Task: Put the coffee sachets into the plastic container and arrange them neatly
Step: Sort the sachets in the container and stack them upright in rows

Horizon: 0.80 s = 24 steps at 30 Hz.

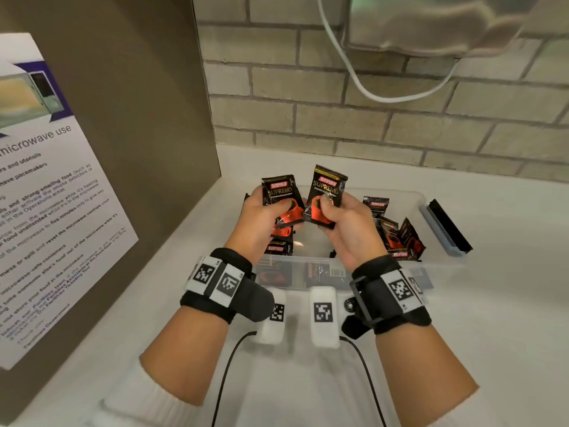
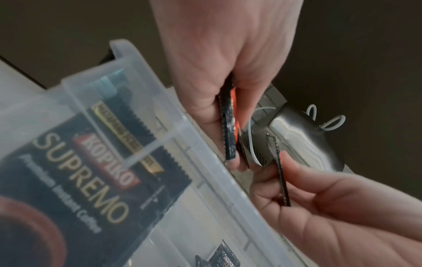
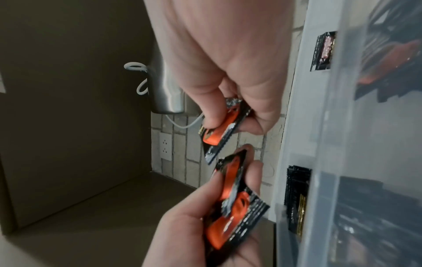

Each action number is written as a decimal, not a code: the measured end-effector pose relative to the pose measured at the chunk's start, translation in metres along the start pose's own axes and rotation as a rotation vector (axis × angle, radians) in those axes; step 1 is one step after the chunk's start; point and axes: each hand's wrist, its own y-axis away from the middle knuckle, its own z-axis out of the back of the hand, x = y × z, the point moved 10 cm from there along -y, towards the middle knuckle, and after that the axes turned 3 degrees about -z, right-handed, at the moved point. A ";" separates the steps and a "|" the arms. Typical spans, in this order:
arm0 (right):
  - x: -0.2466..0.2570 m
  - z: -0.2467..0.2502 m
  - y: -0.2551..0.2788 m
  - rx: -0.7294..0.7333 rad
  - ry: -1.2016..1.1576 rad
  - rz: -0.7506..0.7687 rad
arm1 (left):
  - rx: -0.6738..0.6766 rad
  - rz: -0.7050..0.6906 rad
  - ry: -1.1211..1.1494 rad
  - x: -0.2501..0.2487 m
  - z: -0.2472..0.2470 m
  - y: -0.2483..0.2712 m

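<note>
Both hands are raised over a clear plastic container (image 1: 443,257) on a white counter. My left hand (image 1: 284,208) grips a small stack of black-and-orange Kopiko coffee sachets (image 1: 278,192), thumb across the front one. My right hand (image 1: 326,204) pinches a single upright sachet (image 1: 328,188) just to the right of that stack. In the left wrist view the stack (image 2: 228,126) and the single sachet (image 2: 279,169) appear edge-on beside the container wall (image 2: 173,115). The right wrist view shows the single sachet (image 3: 220,130) above the stack (image 3: 237,207). More sachets (image 1: 397,238) lie loose inside the container.
A brown cabinet side (image 1: 138,87) with a microwave-use notice (image 1: 46,211) stands close on the left. A brick wall (image 1: 369,118) runs behind, with a white cable (image 1: 354,72) and a steel appliance (image 1: 431,23) overhead. A blue and black clip (image 1: 446,229) sits on the container's right end.
</note>
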 end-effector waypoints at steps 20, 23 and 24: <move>-0.008 -0.038 -0.001 -0.043 0.895 0.050 | 0.234 0.229 0.087 0.018 -0.029 0.009; 0.017 -0.044 0.008 -0.082 1.164 0.211 | 0.237 0.257 0.116 0.016 -0.023 0.009; 0.025 -0.048 0.014 -0.034 1.136 0.293 | 0.229 0.266 0.144 0.016 -0.020 0.008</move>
